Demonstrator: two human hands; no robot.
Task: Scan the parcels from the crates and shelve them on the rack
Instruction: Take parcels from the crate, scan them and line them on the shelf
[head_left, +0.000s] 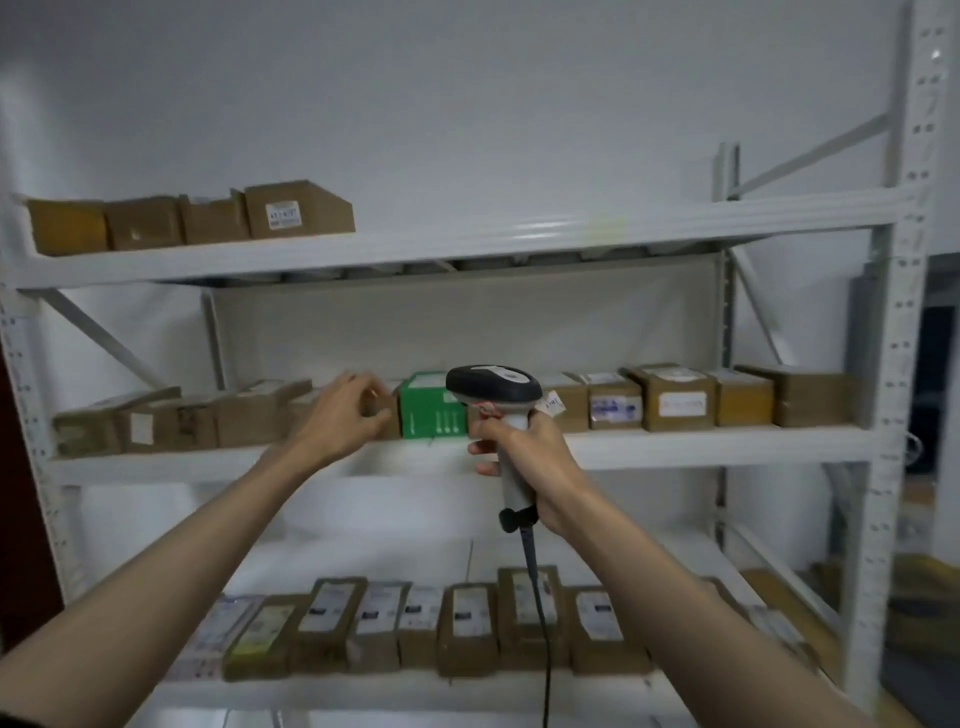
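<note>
- Brown cardboard parcels line the white metal rack; I take the green box on its middle shelf as my landmark.
- My left hand is just left of the green box, fingers curled onto a small brown parcel that stands touching the box's left side. The hand covers much of that parcel, so I cannot tell how firm the hold is.
- My right hand is just right of and below the green box, fingers wrapped fully round the pale handle of the barcode scanner. The scanner's dark head sits level with the box's top right corner, in front of it.
- The scanner's black cable hangs down well below the green box, across the parcels on the lower shelf.
- Right of the green box, more labelled parcels stand in a row to the shelf's end.
- Above and left of the green box, four brown parcels sit on the top shelf.
</note>
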